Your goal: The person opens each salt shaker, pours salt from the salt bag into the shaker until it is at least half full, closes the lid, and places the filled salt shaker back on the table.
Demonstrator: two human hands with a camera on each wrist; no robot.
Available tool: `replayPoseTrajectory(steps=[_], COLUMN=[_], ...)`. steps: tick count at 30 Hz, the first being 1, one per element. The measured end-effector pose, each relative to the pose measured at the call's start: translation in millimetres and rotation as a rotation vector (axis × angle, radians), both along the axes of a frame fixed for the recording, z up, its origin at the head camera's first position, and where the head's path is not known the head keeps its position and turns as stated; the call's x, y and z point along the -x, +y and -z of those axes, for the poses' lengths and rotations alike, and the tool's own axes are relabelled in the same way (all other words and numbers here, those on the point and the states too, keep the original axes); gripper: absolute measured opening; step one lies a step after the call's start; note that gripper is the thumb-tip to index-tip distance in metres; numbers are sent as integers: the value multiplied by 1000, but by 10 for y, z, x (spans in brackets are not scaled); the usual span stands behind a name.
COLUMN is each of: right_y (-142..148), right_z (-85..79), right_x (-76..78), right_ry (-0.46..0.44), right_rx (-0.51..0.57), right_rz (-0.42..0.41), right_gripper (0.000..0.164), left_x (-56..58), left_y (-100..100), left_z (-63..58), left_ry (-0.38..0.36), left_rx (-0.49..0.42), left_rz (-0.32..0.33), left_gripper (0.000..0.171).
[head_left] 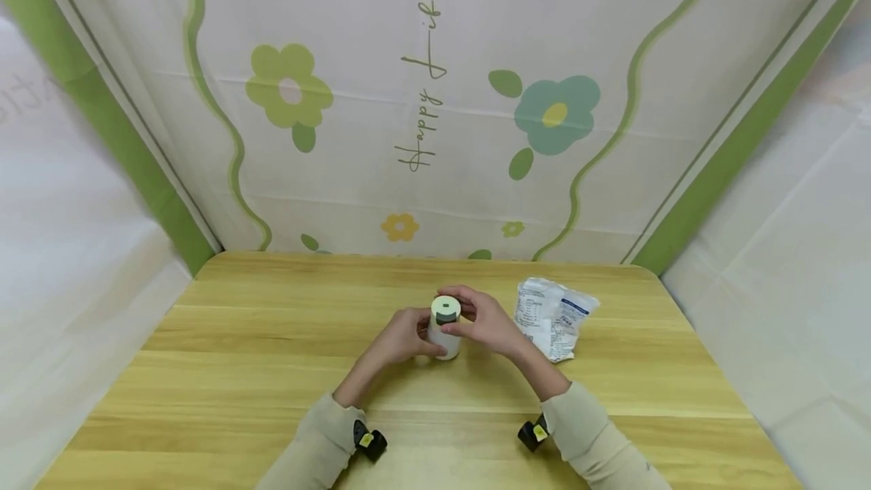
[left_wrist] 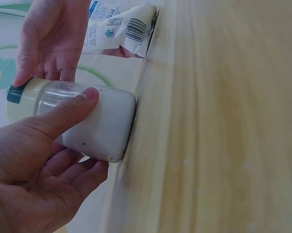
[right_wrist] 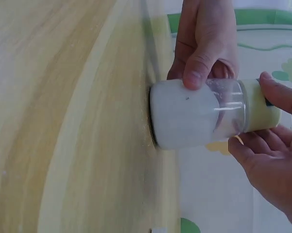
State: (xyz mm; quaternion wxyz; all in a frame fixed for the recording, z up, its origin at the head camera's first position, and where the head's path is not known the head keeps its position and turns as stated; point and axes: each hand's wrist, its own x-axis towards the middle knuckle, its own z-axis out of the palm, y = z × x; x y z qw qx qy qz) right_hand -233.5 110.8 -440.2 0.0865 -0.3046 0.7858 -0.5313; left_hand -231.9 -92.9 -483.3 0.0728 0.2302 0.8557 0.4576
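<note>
A clear seasoning jar [right_wrist: 185, 116] stands upright on the table, mostly filled with white powder or fine grains. On top sits a cream lid [head_left: 445, 302] with a dark grey-green tab [left_wrist: 16, 93] at one side. My left hand [head_left: 403, 337] grips the jar's body, its thumb across the front and the fingers curled behind. Around the lid, my right hand [head_left: 491, 321] holds on with the thumb near the dark tab and the fingers on the far side. In the right wrist view, the lid sits on the jar.
To the right of the hands lies a crumpled white packet [head_left: 554, 317] with printed text and a barcode. The wooden table [head_left: 272, 392] meets a flower-printed cloth [head_left: 367, 134] at its back edge, and cloth walls stand on both sides.
</note>
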Motion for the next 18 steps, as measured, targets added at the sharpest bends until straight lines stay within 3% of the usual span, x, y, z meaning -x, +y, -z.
replayPoseTrajectory(steps=[10,15,18], right_y=[-21,9,43], right_z=[64,80,102], right_x=[13,-2,8], right_ry=[-5,2,11], right_rx=[9,20,31], right_rz=[102,27,-15], right_gripper=[51,63,63], left_x=[11,0,-8], left_y=[-12,-12,-2], left_z=[-8,-7,-12], left_ry=[4,-2,-12], left_rx=[-5,-1,2], left_rz=[-3,2,1], left_gripper=[44,44,44])
